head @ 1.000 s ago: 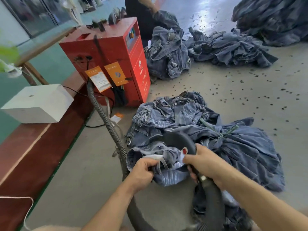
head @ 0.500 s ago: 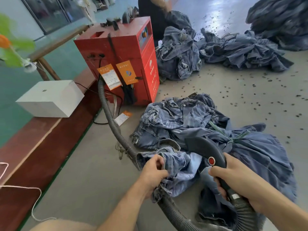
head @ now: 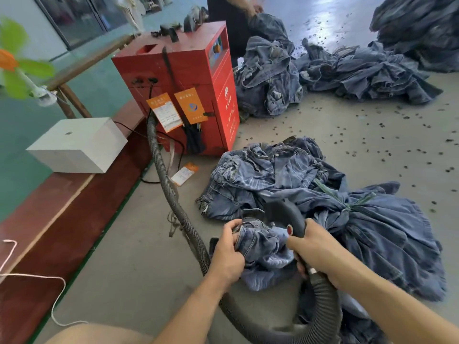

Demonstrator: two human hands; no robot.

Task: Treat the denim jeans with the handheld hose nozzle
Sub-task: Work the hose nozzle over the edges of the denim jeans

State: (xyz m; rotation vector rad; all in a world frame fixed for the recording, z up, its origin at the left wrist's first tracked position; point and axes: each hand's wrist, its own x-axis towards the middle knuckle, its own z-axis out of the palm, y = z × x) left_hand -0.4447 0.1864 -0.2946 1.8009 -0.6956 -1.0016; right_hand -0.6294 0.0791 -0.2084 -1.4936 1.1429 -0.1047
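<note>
Both busy: left hand (head: pixel 227 253) grips jeans (head: pixel 263 247), right hand (head: pixel 316 249) nozzle (head: pixel 285 213).

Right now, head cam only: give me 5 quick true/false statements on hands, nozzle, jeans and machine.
1. The right hand grips the black hose nozzle. True.
2. The left hand is open and idle. False: it holds a bunched pair of jeans.
3. The corrugated hose leads back to the red machine. True.
4. The white box stands on top of the red machine. False: it sits on the reddish-brown ledge to the machine's left.
5. The nozzle bears a red button near the right hand. True.
</note>
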